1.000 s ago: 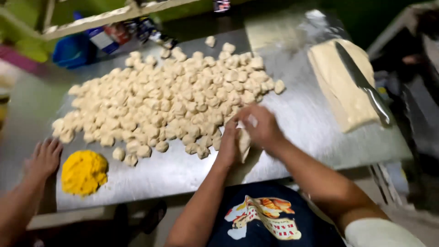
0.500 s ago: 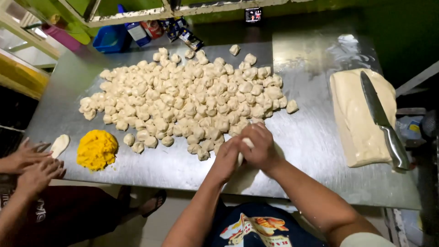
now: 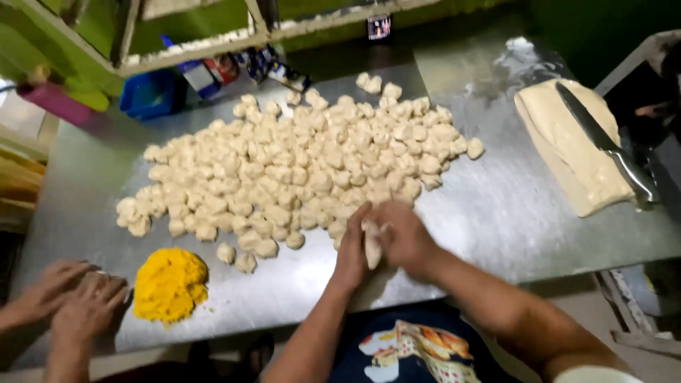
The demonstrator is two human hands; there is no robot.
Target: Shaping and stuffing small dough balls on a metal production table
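1. At the far left edge of the steel table (image 3: 511, 213), a co-worker's two hands (image 3: 71, 301) were pressed together, palms down; what lay under them could not be made out.
2. Just to their right sat a mound of yellow filling (image 3: 170, 284), loose and crumbly, on the bare metal.
3. Across the middle of the table spread a large heap of cut dough pieces (image 3: 305, 163), with a few strays near the yellow mound.
4. At the near edge, the left hand (image 3: 352, 245) and the right hand (image 3: 406, 237) were closed together around one piece of dough (image 3: 372, 245), which stood upright between the palms, beside the heap.
5. On the right lay a slab of uncut dough (image 3: 567, 156) with a long knife (image 3: 603, 142) resting across it, its handle towards the table's right edge.
6. Behind the table, a blue tub (image 3: 149, 92) stood near some packets.
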